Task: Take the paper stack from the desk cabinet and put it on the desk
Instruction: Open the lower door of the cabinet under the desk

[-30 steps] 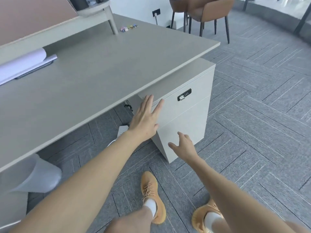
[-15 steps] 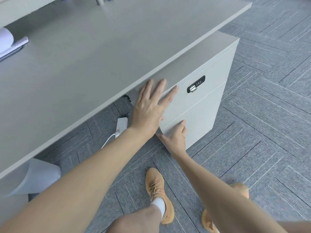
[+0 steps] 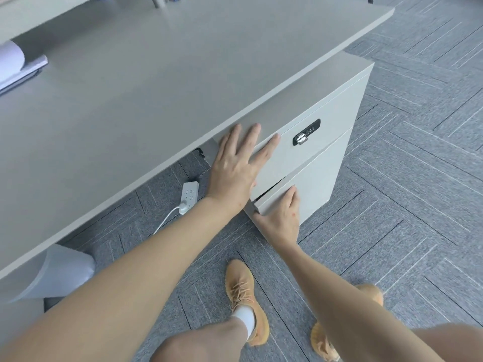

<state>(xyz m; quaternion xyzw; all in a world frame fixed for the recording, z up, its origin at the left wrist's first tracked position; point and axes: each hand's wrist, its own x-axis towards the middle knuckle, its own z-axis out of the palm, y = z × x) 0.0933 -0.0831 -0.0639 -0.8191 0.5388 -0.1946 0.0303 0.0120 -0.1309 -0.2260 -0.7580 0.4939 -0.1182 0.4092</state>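
- A grey desk (image 3: 162, 82) is seen from above, filling the frame from 9 o'clock up to 1 o'clock; a pale desk cabinet (image 3: 337, 105) is tucked under its edge at 3 o'clock of centre, standing on grey carpet (image 3: 407, 194).
- The left hand (image 3: 236, 168) is laid flat and fully spread on the cabinet's upper drawer front (image 3: 300, 155), fingers pointing toward 1 o'clock; nothing is held by it; a black lock (image 3: 306, 132) is set in that front, at 2 o'clock of the fingertips.
- The right hand (image 3: 281, 218) is hooked over the top edge of the lower drawer (image 3: 311, 189) at its near corner, fingers curled over the lip and the thumb below; the drawer front is gripped, and it is pulled out only slightly, so that a narrow dark gap is shown beneath the upper drawer.
- The paper stack cannot be seen; the drawer's inside is hidden, so its place cannot be told.
- A rolled white sheet (image 3: 10, 61) is lying on the desk at 9 o'clock, at the frame's edge.
- A white power strip (image 3: 190, 193) is lying on the carpet under the desk, at 9 o'clock of the left wrist.
- Two orange shoes are seen at 6 o'clock, the left shoe (image 3: 244, 296) with a white sock above it; the right shoe (image 3: 324, 340) is partly hidden by the right forearm.
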